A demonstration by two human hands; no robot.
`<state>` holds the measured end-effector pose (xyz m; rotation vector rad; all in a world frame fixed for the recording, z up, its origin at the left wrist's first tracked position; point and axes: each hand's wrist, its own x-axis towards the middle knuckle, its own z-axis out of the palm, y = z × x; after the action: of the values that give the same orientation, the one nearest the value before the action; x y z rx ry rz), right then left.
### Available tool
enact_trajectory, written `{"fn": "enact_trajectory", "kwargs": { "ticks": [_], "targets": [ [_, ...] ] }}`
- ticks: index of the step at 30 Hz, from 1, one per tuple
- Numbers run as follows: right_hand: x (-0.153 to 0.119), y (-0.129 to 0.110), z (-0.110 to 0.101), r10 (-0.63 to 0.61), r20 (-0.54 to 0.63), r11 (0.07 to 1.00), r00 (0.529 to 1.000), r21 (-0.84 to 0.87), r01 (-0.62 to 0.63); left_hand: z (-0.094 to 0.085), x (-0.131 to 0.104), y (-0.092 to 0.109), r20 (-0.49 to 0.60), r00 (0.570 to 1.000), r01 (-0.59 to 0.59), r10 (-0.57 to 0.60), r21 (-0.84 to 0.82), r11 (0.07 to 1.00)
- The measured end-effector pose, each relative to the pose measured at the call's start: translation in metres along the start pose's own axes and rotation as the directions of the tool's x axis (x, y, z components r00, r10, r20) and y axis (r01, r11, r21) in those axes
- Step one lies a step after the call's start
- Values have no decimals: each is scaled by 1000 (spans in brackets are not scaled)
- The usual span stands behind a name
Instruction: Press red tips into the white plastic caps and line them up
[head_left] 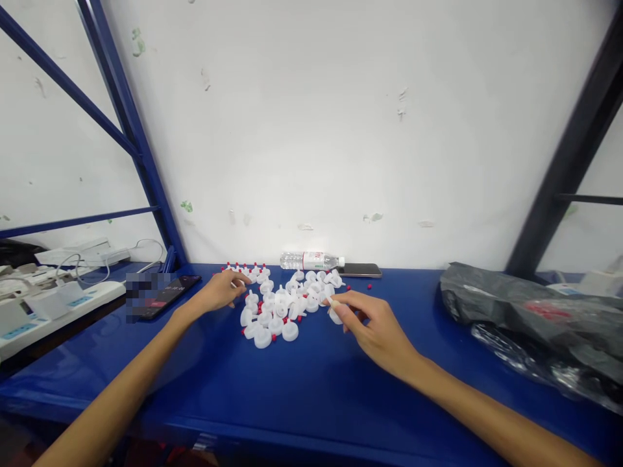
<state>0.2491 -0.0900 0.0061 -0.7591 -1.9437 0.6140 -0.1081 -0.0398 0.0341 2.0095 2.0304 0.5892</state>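
A pile of white plastic nozzle caps (290,331) with broad round bases and narrow spouts lies on the blue table, with small red tips (274,337) scattered among them. In my right hand (377,327), at the right side of the pile, a white nozzle cap (335,316) is pinched by its spout between thumb and fingers. My left hand (221,291) hovers at the pile's left side, fingers curved and apart, with nothing visible in them. Just beyond it, several nozzle caps with red tips (246,266) stand upright in a group, partly hidden by the fingers.
Against the wall lie a clear water bottle (304,261) and a dark phone (361,270). Another phone (170,296) lies at the left, near a white power strip (63,316) with chargers and cables. A grey plastic bag (530,318) covers the right side. Loose red tips (369,286) lie near the right hand.
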Motion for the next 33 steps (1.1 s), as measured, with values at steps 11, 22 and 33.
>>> {"fn": "enact_trajectory", "kwargs": {
  "ticks": [11,22,33],
  "targets": [
    [1,0,1,8,40,1000,999,2,-8,17,2,-13,31,998,-50,49,6,999],
    [2,5,2,103,47,995,994,6,-104,6,-53,50,-314,898,-290,307,103,952],
    [2,7,4,106,98,992,989,60,-113,52,-101,127,-259,729,-676,634,-124,727]
  ]
}}
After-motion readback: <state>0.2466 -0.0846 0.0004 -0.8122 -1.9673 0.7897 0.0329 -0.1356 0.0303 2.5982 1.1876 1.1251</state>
